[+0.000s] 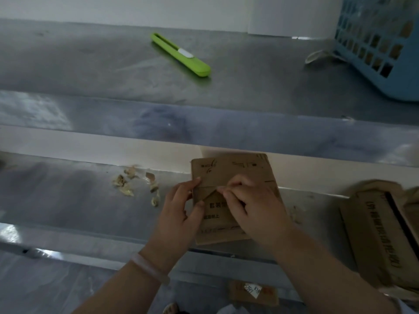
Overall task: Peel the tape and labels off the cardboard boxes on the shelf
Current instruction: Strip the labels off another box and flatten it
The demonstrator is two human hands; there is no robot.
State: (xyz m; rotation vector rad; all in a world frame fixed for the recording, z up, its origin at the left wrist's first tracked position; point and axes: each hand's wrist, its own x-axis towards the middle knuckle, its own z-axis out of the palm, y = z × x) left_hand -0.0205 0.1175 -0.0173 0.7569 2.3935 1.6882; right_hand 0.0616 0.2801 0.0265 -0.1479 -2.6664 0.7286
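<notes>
Flat box (233,175) on the lower shelf (68,196) looks light and bendy, so left hand (181,207) grips its edge while right hand (251,207) pinches the thin tape (204,191) corner, which I'd guess tears if yanked.

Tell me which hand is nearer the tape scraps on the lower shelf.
Left. The left hand grips the cardboard box's left edge, just right of the scraps; the right hand sits farther right, fingers pinching at the box's face.
</notes>
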